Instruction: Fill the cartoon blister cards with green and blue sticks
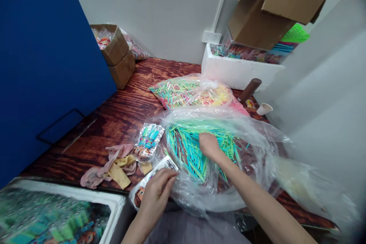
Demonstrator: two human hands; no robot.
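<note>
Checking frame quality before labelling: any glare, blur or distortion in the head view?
Head view: soft, even light, no hard shadows; white glare on the clear plastic bag partly veils the sticks; wide-angle bending tilts the cardboard box at top right; the foam box at bottom left is smeared; left hand and right hand are sharp.

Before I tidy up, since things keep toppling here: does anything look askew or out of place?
Yes. The open cardboard box at the back right sits tilted over the white foam box, so it looks precarious. Crumpled pink and yellow cloth lies loose on the table, left of the left hand.
</note>
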